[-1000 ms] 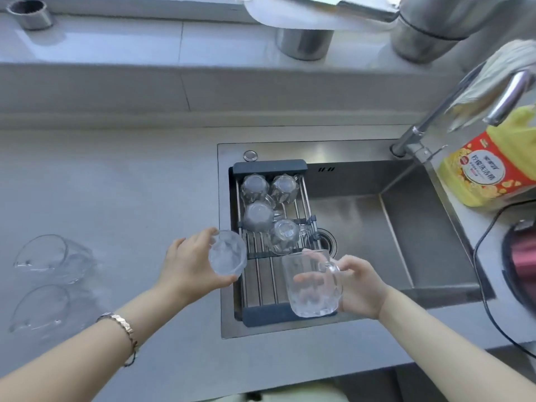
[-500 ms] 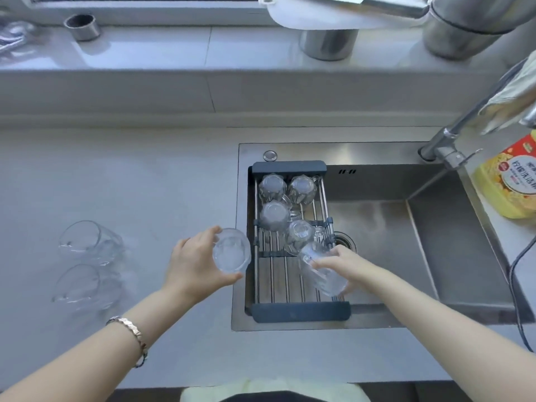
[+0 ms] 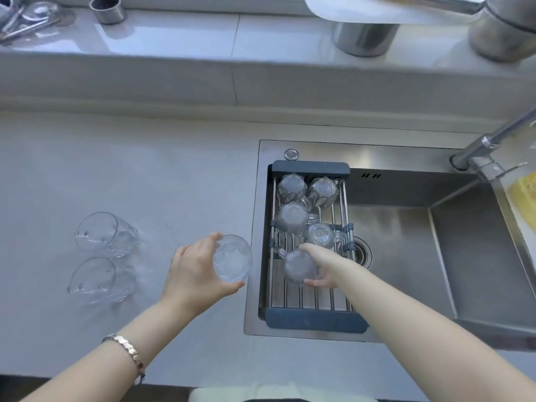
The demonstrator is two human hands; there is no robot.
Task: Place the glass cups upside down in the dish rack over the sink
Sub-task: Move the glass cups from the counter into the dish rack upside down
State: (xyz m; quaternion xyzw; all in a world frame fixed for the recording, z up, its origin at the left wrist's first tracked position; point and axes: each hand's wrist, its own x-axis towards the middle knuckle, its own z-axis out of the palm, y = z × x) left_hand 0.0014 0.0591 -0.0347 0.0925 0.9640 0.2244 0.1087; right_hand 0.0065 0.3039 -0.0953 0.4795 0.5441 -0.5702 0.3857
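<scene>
Already dish rack [image 3: 307, 318] holds four inverted cups [image 3: 292, 217] — right hand [image 3: 322, 266] adding fifth cup [image 3: 298, 266].

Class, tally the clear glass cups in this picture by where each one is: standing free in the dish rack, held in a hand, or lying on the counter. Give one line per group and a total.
Clear glass cups standing upside down in the grey dish rack, untouched: 4
Cups held in the hands (left hand, right hand): 2
Cups lying on the grey counter: 2
Total: 8
</scene>
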